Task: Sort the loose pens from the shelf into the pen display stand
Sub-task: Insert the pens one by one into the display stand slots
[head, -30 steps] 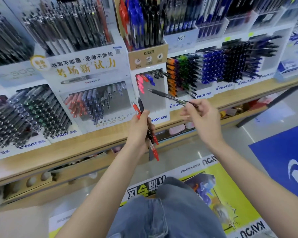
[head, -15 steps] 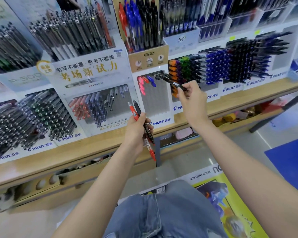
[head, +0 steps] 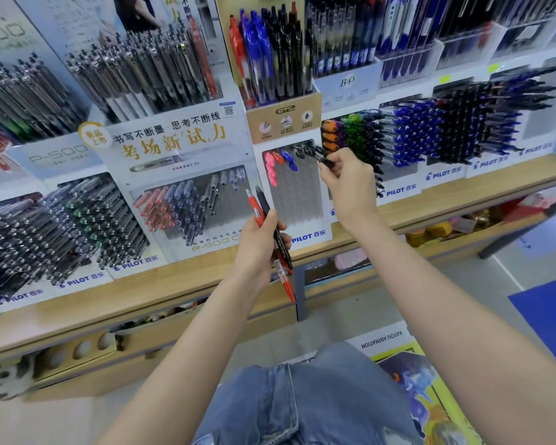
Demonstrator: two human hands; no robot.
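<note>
Black plastic pen, pinched by right hand, meets top row of grey perforated display stand, likely needs pushing home; left hand clamps red and black pens.

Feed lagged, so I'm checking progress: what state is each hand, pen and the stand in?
Pen display stand: few pens along its top row, mostly unfilled.
Left hand: grips a red pen and a black pen.
Right hand: pinches a second black pen at that top row.
</note>
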